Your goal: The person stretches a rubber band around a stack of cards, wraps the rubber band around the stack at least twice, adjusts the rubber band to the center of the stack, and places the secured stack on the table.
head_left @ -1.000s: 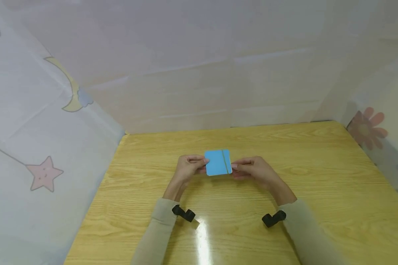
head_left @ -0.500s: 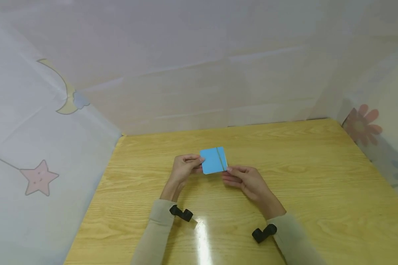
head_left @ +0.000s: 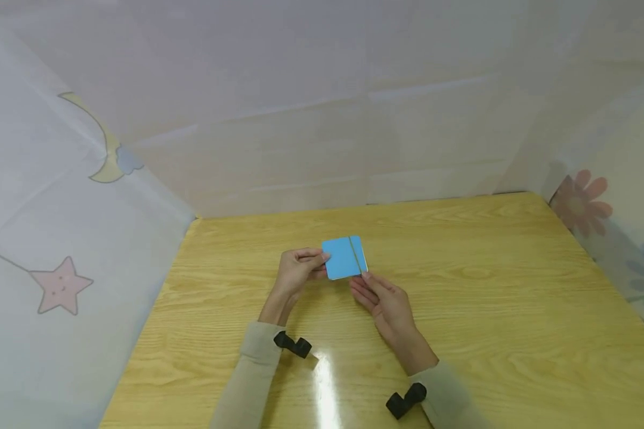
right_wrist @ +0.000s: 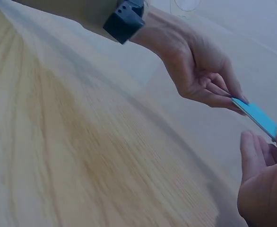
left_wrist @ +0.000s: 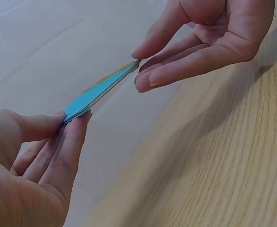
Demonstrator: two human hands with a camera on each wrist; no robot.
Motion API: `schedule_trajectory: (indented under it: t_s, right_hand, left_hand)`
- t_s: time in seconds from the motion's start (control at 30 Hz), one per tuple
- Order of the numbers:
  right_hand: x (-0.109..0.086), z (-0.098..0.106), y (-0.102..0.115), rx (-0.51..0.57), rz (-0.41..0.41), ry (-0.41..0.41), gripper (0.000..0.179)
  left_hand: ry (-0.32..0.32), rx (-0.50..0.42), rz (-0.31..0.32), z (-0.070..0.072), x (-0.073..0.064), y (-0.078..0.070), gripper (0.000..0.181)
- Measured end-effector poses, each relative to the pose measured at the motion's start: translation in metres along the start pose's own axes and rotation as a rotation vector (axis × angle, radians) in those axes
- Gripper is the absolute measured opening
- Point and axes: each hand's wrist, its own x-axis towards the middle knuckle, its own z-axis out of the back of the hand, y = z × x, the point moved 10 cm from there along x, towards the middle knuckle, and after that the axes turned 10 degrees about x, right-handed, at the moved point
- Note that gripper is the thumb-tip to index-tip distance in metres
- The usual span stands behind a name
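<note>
A thin stack of blue square cards (head_left: 339, 258), layered at its edge, is held above the table with a yellow-brown rubber band (head_left: 355, 252) around it near its right side. My left hand (head_left: 294, 271) pinches the left edge, thumb on top and fingers beneath, as the left wrist view also shows the cards (left_wrist: 84, 102). At the lower right corner, my right hand (head_left: 392, 304) has its thumb and forefinger pinched at the band's end. In the left wrist view the band (left_wrist: 108, 77) stands slightly off the blue face. The right wrist view cuts off part of the right hand (right_wrist: 266, 184).
The wooden table (head_left: 494, 286) spreads beneath both hands, with a bright glare streak near the front. Pale printed sheets (head_left: 300, 119) hang behind and on both sides. Black wrist cameras (head_left: 293, 344) sit on both sleeves.
My right hand has moved from the right edge of the cards down and left to the lower right corner, by the band. The left hand keeps its pinch; the cards are tilted slightly.
</note>
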Motion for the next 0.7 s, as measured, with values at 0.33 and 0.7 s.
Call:
schedule_trajectory:
  t_s: [0.33,0.7]
  right_hand:
    - [0.002,-0.008,-0.002,0.125,0.104,-0.062,0.031]
    - [-0.001,-0.012,-0.016,0.303,0.117,-0.133,0.03]
  left_hand:
    - [-0.028,0.008,-0.029,0.0,-0.001,-0.005,0.02]
    - [-0.059,-0.022,-0.034,-0.003,-0.002,-0.005,0.02]
